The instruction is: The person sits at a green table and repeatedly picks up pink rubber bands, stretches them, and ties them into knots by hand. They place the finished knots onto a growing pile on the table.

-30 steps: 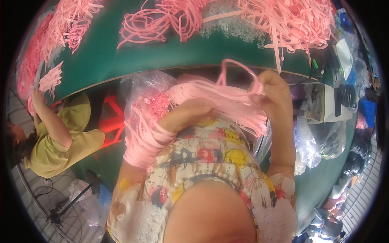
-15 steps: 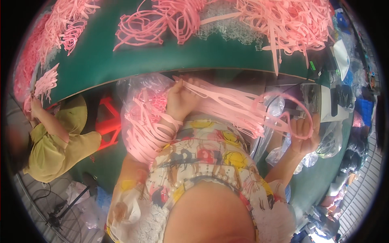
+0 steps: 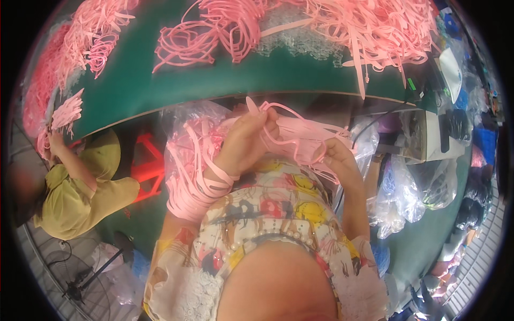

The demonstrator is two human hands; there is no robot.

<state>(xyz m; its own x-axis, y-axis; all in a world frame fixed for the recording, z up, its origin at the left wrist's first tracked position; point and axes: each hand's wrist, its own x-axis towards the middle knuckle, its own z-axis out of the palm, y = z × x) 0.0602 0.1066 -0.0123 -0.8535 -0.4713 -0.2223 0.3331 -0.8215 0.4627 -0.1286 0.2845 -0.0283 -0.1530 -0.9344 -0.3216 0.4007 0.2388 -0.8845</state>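
Note:
In front of my waist, my left hand point(image 3: 250, 135) is closed around a thin pink strap point(image 3: 282, 142). The strap's flat, rounded end sticks up past my thumb. My right hand point(image 3: 342, 161) pinches another part of the same strap, to the right of the left hand, and the strap curves in a loop between them. Behind and under both hands spreads a bundle of pink straps point(image 3: 313, 130), below the table edge. Many looped pink straps point(image 3: 187, 195) hang around my left forearm. A clear plastic bag point(image 3: 201, 111) with pink pieces lies beside that arm.
A green table point(image 3: 209, 80) curves ahead, bearing piles of pink straps point(image 3: 383, 32) and small clear pieces point(image 3: 300, 40). At left, a person in yellow-green clothing point(image 3: 80, 198) handles pink strips near a red stool point(image 3: 147, 166). Clear plastic bags point(image 3: 409, 187) hang at right, below a white box point(image 3: 428, 134).
My right hand has come left, close to my left hand, drawing in the strap that formed a wide loop at right. My left hand has shifted slightly right, and a strap end now rises above it.

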